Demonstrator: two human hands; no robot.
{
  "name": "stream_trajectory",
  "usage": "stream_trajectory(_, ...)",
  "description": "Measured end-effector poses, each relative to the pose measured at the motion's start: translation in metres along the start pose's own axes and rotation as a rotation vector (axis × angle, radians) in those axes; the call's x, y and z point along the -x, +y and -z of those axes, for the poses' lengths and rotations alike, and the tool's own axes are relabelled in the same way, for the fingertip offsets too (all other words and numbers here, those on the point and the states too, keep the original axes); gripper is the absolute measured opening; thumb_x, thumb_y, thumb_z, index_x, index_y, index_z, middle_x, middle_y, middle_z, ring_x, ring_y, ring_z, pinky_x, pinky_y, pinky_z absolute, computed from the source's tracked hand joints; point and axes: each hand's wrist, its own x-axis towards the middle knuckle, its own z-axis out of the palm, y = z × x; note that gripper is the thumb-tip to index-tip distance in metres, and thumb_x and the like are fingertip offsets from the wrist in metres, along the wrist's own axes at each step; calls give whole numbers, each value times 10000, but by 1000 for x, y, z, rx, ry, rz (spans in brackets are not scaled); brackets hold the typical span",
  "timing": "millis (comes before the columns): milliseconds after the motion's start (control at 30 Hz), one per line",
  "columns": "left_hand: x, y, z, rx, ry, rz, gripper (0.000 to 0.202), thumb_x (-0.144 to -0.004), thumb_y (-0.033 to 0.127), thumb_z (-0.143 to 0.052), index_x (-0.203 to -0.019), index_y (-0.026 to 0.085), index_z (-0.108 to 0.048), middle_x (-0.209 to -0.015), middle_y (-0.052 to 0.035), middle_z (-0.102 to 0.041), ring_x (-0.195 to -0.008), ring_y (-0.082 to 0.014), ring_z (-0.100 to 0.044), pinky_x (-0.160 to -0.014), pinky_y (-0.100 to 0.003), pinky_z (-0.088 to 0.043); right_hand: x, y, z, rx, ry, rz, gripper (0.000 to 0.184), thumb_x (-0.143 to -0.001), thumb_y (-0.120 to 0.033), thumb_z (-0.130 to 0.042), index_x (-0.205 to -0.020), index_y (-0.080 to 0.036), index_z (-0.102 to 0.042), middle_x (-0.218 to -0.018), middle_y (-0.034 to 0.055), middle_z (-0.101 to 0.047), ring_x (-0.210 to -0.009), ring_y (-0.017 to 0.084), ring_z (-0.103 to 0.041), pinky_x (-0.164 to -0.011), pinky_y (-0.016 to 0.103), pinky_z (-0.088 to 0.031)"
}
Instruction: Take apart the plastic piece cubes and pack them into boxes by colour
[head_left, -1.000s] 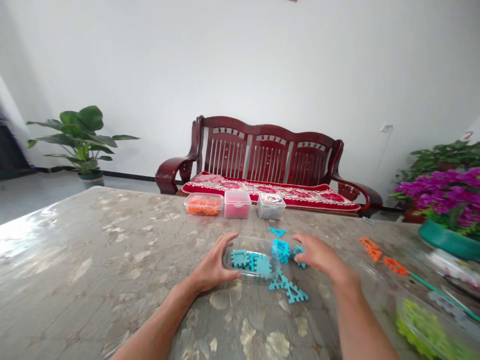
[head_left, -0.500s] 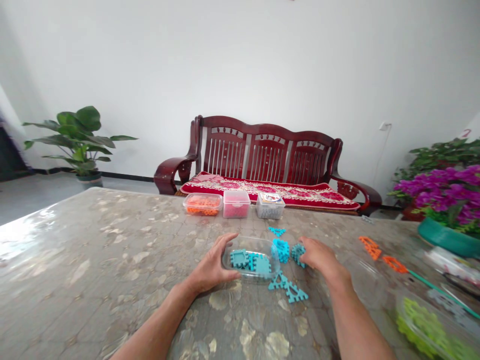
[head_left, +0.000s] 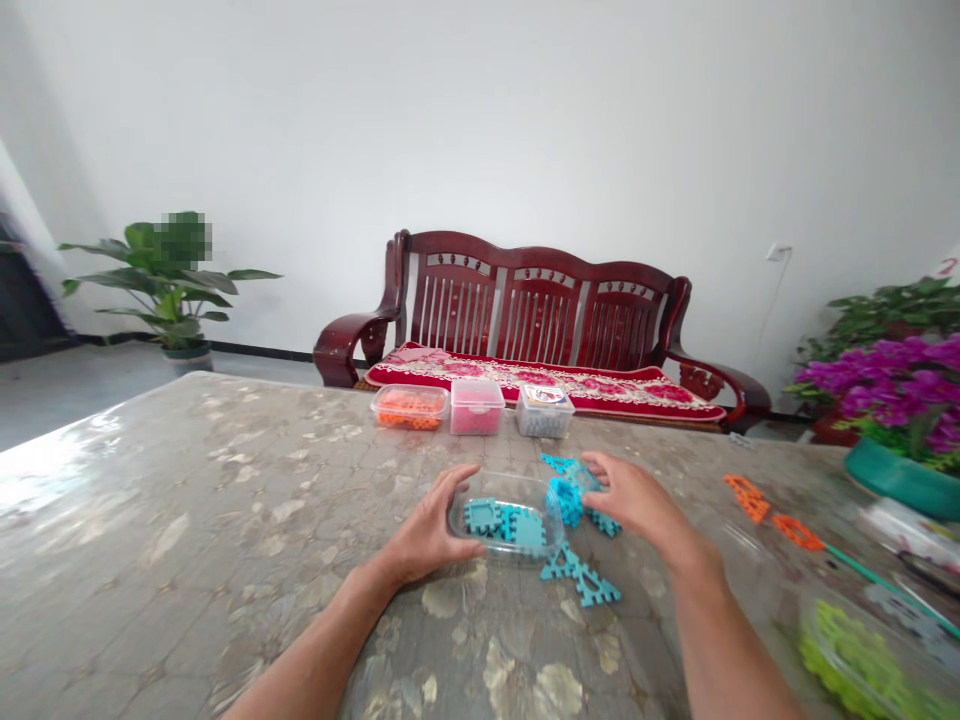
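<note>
My left hand (head_left: 427, 530) curls round the left end of a clear plastic box (head_left: 504, 497) that holds several teal toothed tiles (head_left: 501, 520). My right hand (head_left: 626, 495) hovers just right of the box, its fingers bent round a teal tile (head_left: 577, 478) lifted off the table. A teal block of joined tiles (head_left: 564, 500) stands between the box and that hand. Teal triangle tiles (head_left: 581, 575) lie on the table in front of the box, and another teal tile (head_left: 604, 522) lies under the right hand.
Three small tubs stand at the table's far edge: orange (head_left: 409, 406), pink (head_left: 476, 405) and clear (head_left: 544, 410). Orange tiles (head_left: 765, 508) and a green stick (head_left: 862, 572) lie at the right, beside a box of lime-green tiles (head_left: 862, 655) and a potted purple flower (head_left: 900, 420). A red wooden bench (head_left: 536, 325) stands behind.
My right hand has closed on a teal tile and lifted it a little, up and to the left. My left hand has stayed on the box.
</note>
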Motion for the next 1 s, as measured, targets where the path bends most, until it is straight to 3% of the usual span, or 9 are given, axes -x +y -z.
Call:
stream_trajectory(100, 0, 0, 0, 13, 7, -5, 908, -636, 283, -826, -1435, 213, -400, -1443, -120, -450, -1326, -318, -461, -1144, -483, -375, 7, -32, -1, -80, -34, 135, 623, -702, -198, -639, -1321, -220, -582, -1226, 87, -694, -1118, 250, -643, -954, 341, -472)
stream_trajectory(233, 0, 2, -1, 21, 1, 15, 946, -637, 352, -841, -1452, 221, -380, -1449, -129, -444, -1301, -330, -489, -1127, -505, -393, 14, -68, -22, -80, -70, 235, 581, -694, -190, -665, -1273, -220, -624, -1251, 82, -683, -1149, 265, -620, -997, 364, -450)
stream_trajectory(433, 1, 2, -1, 41, 0, 44, 1017, -613, 417, -858, -1473, 224, -350, -1436, -144, -443, -1251, -341, -530, -1072, -513, -444, 13, -88, -49, -347, -110, 286, 545, -743, -266, -699, -1282, -233, -620, -1223, 64, -701, -1014, 221, -684, -896, 320, -514)
stream_trajectory(567, 1, 3, -1, 46, -2, 58, 1008, -616, 371, -854, -1476, 234, -347, -1446, -137, -437, -1251, -331, -531, -1068, -505, -451, 6, -72, -34, -336, -18, 229, 404, -827, -247, -600, -1227, -222, -650, -1149, 57, -731, -965, 197, -699, -888, 312, -519)
stream_trajectory(733, 1, 3, -1, 44, -14, 61, 975, -618, 328, -838, -1461, 238, -357, -1446, -126, -425, -1252, -314, -525, -1084, -506, -431, 0, -17, -9, 45, 69, 0, 534, -768, -208, -615, -1302, -201, -595, -1308, 109, -649, -1176, 281, -616, -995, 392, -460)
stream_trajectory(867, 1, 2, 0, 51, -14, 63, 962, -631, 333, -833, -1462, 238, -358, -1451, -137, -414, -1254, -325, -527, -1060, -503, -447, -2, 25, -14, 234, -2, -137, 584, -659, -209, -706, -1239, -205, -630, -1240, 145, -678, -1172, 346, -610, -949, 437, -480)
stream_trajectory(1000, 2, 0, 0, 42, -16, 69, 972, -630, 344, -842, -1467, 243, -357, -1449, -143, -419, -1243, -326, -540, -1043, -498, -462, -6, 42, -29, 298, -45, -202, 560, -549, -227, -782, -1099, -268, -685, -1072, 103, -737, -1072, 355, -658, -853, 430, -515)
